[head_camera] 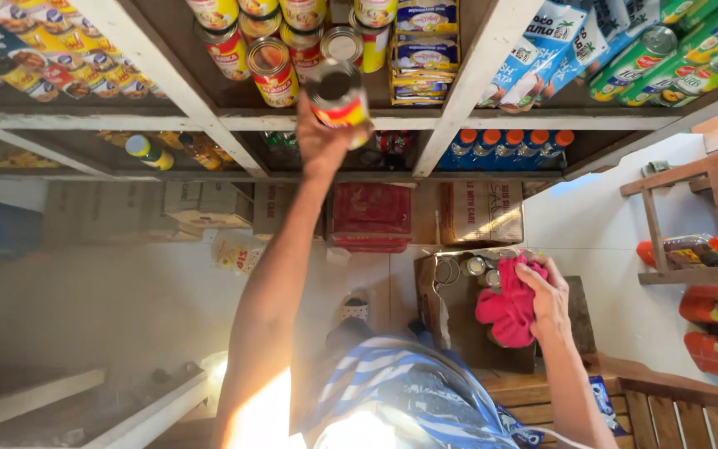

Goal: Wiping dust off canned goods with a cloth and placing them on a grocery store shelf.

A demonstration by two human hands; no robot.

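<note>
While the left arm stretches straight up and away from the body, nearly fully extended, the left hand (319,137) holds a tin can (338,93) at the front edge of a wooden shelf (309,120). Its grip is clamped on the can, fingers wrapped round the lower part of the label while the dark top end faces the camera. The can is tilted, just in front of a cluster of similar red-and-yellow tins (272,71) stacked in the same shelf compartment, and close beside a stack of flat yellow-and-blue boxes (425,50).

Lower and to the right, the right arm bends at the elbow, the forearm running up from the bottom edge. The right hand (546,299) rests palm-down on a pink cloth (504,312), the grip closed on the fabric, which bunches under the fingers. Hand and cloth sit over an open cardboard box (442,312) on the floor; a few more tins (475,266) show inside it at the far end.

On the shelf level below stand blue bottles with orange caps (504,145). Closed cartons (479,212) and a red package (371,216) line the floor beneath the shelving. A wooden rack (691,216) stands to the right with red-wrapped goods beneath it.
</note>
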